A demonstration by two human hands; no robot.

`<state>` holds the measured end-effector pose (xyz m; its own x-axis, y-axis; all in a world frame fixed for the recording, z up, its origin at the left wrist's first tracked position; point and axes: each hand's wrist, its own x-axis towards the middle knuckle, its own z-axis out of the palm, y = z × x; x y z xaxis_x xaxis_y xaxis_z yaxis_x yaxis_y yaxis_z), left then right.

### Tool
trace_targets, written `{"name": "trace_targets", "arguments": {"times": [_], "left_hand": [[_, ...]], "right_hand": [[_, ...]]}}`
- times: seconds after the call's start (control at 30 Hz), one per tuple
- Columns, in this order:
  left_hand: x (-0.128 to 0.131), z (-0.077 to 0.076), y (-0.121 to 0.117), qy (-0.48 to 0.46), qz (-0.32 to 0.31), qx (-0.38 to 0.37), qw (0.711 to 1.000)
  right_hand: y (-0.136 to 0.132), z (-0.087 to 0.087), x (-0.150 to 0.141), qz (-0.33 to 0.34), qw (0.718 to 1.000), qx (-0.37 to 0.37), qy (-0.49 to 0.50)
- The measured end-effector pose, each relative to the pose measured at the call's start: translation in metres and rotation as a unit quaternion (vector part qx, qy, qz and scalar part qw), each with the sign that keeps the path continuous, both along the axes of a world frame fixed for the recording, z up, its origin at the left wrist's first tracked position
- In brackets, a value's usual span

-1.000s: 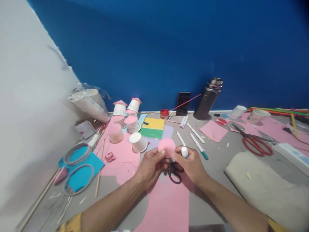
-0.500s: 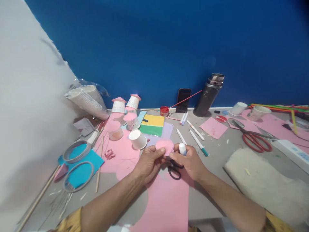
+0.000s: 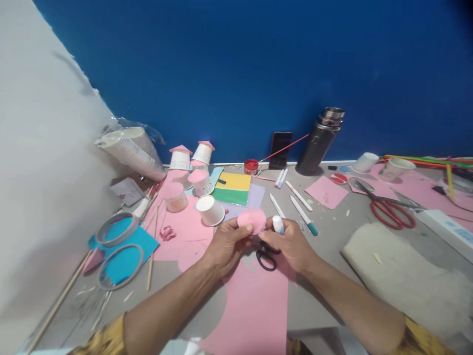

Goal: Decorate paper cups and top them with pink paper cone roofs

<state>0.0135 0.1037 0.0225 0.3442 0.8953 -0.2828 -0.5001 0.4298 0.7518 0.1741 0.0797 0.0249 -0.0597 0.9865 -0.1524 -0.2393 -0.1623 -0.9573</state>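
Note:
Between the thumb and fingers of my left hand (image 3: 228, 245) is a round piece of pink paper (image 3: 252, 220), held above the table. My right hand (image 3: 290, 242) is closed around a small white stick with a rounded cap (image 3: 278, 225), which looks like a glue stick. Its thumb and forefinger also reach the right edge of the pink circle. Black-handled scissors (image 3: 266, 260) lie below the hands on a cut pink sheet (image 3: 258, 305), their blades hidden. A white paper cup (image 3: 210, 211) stands upside down just left of the circle.
Behind on the left are several paper cups with pink tops (image 3: 201, 182) and a stack of cups (image 3: 129, 154). Tape rings (image 3: 120, 266) lie at left. Markers (image 3: 303, 214), a dark flask (image 3: 320, 143), a phone (image 3: 280, 150), red scissors (image 3: 391, 212) and a power strip (image 3: 447, 231) occupy the back and right.
The camera view has shifted slightly, so the table's things appear a little higher. Both hands keep nearly the same pose and hold the same things.

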Motion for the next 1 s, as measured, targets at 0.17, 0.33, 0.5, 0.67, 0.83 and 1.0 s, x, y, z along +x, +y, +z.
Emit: {"name": "trace_targets", "arguments": {"times": [0.17,0.33,0.5,0.67,0.83,1.0], "left_hand": [[0.000,0.005,-0.002,-0.006,-0.002,0.009,1.000],[0.000,0.005,-0.006,-0.009,-0.015,0.058,0.998],[0.000,0.004,-0.010,0.003,-0.018,0.101,0.995],[0.000,0.005,-0.011,-0.001,-0.043,0.106,0.993],[0.002,0.006,-0.006,-0.015,-0.016,0.038,0.999],[0.000,0.004,0.000,-0.006,0.008,-0.014,1.000]], "right_hand": [[0.000,-0.002,0.000,0.007,0.999,-0.001,0.041],[0.000,-0.006,0.001,0.009,0.999,0.012,0.033],[0.000,-0.005,0.002,-0.017,0.999,0.030,-0.037],[0.001,-0.004,0.004,-0.036,0.995,0.036,-0.085],[0.002,-0.003,0.004,-0.036,0.996,0.033,-0.080],[0.005,-0.004,0.007,-0.004,0.999,0.015,-0.032]]}}
